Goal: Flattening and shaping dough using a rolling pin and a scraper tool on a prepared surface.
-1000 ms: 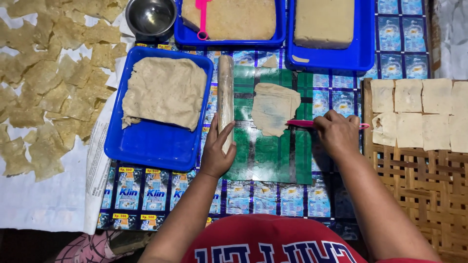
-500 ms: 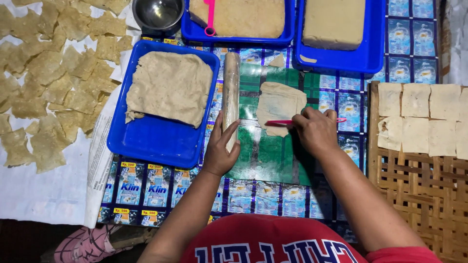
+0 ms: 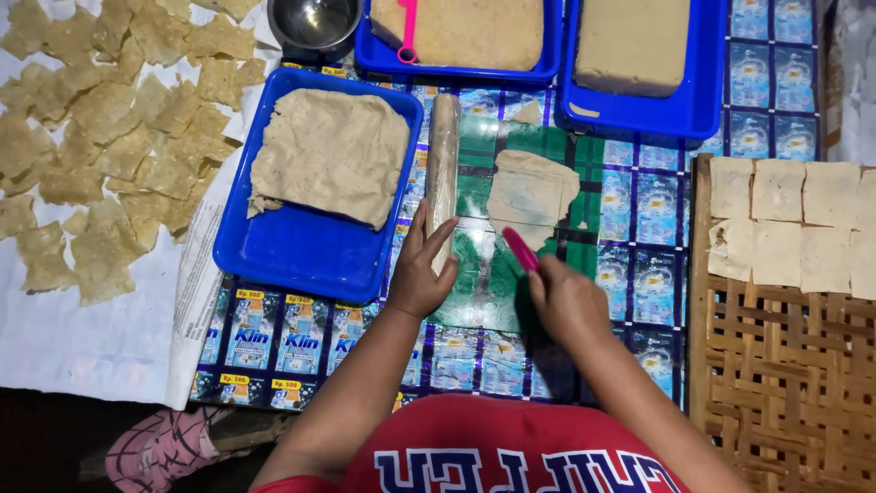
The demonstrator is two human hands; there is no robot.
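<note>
**Dough sheets, a rolling pin and a pink tool**

Pale, crinkled dough pieces [image 3: 109, 137] lie spread on white paper [image 3: 82, 347] at the left of the frame. Just right of them a blue tray [image 3: 301, 256] holds a large flat sheet of dough [image 3: 333, 155]. At centre the left hand [image 3: 420, 274] rests its spread fingers against the lower end of a rolling pin [image 3: 443, 164], which lies upright in the picture (touching, not gripped). Right of it, the right hand [image 3: 568, 306] is closed around a pink tool [image 3: 520, 248], whose tip points up-left toward a small dough sheet [image 3: 531, 194] on the printed plastic mat [image 3: 639, 265]. At the far right, square dough pieces [image 3: 789, 224] sit on a woven tray [image 3: 785, 383].
</note>
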